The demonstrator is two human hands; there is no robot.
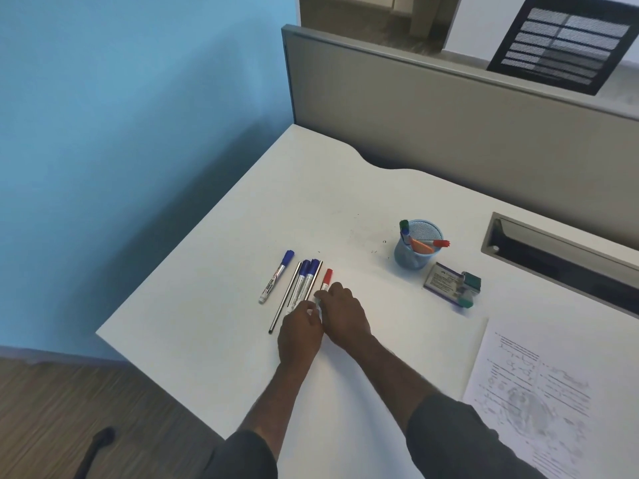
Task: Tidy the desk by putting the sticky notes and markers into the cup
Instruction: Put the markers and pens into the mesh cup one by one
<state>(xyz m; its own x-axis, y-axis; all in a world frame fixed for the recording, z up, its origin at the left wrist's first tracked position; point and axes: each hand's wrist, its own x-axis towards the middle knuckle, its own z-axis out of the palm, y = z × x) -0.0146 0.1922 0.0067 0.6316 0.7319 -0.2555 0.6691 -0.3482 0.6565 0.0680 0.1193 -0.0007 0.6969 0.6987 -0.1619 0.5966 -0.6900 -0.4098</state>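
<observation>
A blue mesh cup (416, 252) stands at mid-desk and holds a green, a blue and a red marker plus orange sticky notes. Left of it lie one blue-capped marker (275, 278), two blue-capped markers side by side (305, 280) and a red-capped marker (326, 278). My right hand (344, 314) curls round the lower end of the red-capped marker. Pressed against it, my left hand (300, 328) curls over the lower ends of the two blue-capped markers, which it hides.
Two thin dark rods (285, 300) lie among the markers. A small card box with a green-grey block (449, 284) sits right of the cup. Printed paper (539, 392) lies at the right. A cable slot (553, 257) and a grey partition (449, 126) border the desk's far side.
</observation>
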